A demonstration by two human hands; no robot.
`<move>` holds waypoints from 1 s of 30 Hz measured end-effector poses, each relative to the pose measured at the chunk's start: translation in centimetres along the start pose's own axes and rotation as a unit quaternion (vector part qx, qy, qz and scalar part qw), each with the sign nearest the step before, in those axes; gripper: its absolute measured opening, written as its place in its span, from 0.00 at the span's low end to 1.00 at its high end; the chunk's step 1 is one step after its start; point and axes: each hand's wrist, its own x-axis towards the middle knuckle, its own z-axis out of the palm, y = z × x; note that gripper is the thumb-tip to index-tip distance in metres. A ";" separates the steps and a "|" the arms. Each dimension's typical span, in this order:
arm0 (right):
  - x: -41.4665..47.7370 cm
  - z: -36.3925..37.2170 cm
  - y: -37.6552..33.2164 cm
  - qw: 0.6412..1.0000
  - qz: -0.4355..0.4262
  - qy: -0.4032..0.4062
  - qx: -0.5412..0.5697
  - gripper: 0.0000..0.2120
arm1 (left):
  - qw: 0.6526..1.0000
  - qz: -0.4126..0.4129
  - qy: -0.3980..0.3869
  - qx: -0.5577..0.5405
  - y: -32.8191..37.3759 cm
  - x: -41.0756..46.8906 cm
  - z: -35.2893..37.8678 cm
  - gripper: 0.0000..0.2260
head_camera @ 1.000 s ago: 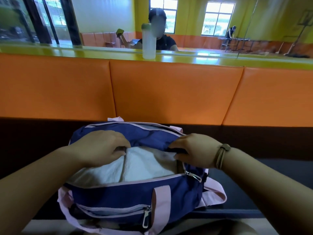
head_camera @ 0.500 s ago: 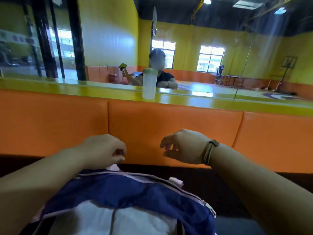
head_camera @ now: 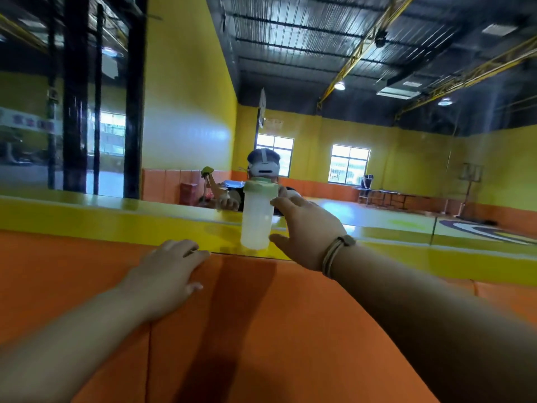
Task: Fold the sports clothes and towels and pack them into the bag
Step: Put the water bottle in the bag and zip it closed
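Observation:
A translucent white bottle (head_camera: pixel 256 218) with a pale green lid stands upright on the yellow ledge (head_camera: pixel 122 219). My right hand (head_camera: pixel 308 231) is spread beside the bottle's right side, thumb low and fingers near the lid; whether it touches the bottle is unclear. My left hand (head_camera: pixel 165 274) rests flat with straight fingers on the top of the orange padded backrest (head_camera: pixel 261 330), left of the bottle. The blue bag and the white towel are out of view below the frame.
A mirror above the ledge reflects a person wearing a headset (head_camera: pixel 263 164) and the yellow gym hall with windows (head_camera: pixel 348 164). Black window frames (head_camera: pixel 75 112) stand at the left. The backrest has a vertical seam (head_camera: pixel 149 344).
My view has tilted up, and the bag has dropped out of sight. Both hands left the bag; the right went up to the bottle, the left onto the backrest top.

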 end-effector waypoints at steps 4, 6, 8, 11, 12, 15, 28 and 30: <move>5.0 1.1 0.2 0.999 0.022 0.033 -0.006 0.32 | 0.999 -0.027 -0.021 -0.016 -1.5 2.3 2.1 0.30; 6.8 2.0 0.5 0.999 0.022 0.029 -0.007 0.35 | 0.999 -0.028 -0.005 -0.033 -1.8 3.0 2.5 0.30; 8.0 3.1 0.9 1.000 0.025 0.013 -0.005 0.39 | 0.998 -0.032 0.019 -0.048 -2.0 3.4 2.4 0.29; 8.9 4.3 1.2 0.999 0.034 0.013 0.034 0.37 | 0.998 -0.040 0.025 -0.048 -1.9 3.7 2.5 0.29; 9.0 4.5 1.1 0.997 0.037 0.034 0.054 0.33 | 0.998 -0.041 0.028 -0.049 -1.8 3.6 2.6 0.28; 9.3 4.3 0.6 0.981 0.055 0.073 0.172 0.23 | 0.997 -0.044 0.038 -0.054 -1.7 3.5 2.7 0.28; 5.6 0.3 -2.1 0.987 0.017 0.051 0.154 0.37 | 0.992 -0.066 -0.069 -0.079 -1.4 2.9 2.7 0.32; 3.8 0.2 -2.6 0.987 -0.015 0.079 0.139 0.37 | 0.993 -0.058 -0.073 -0.075 -1.0 1.8 2.1 0.31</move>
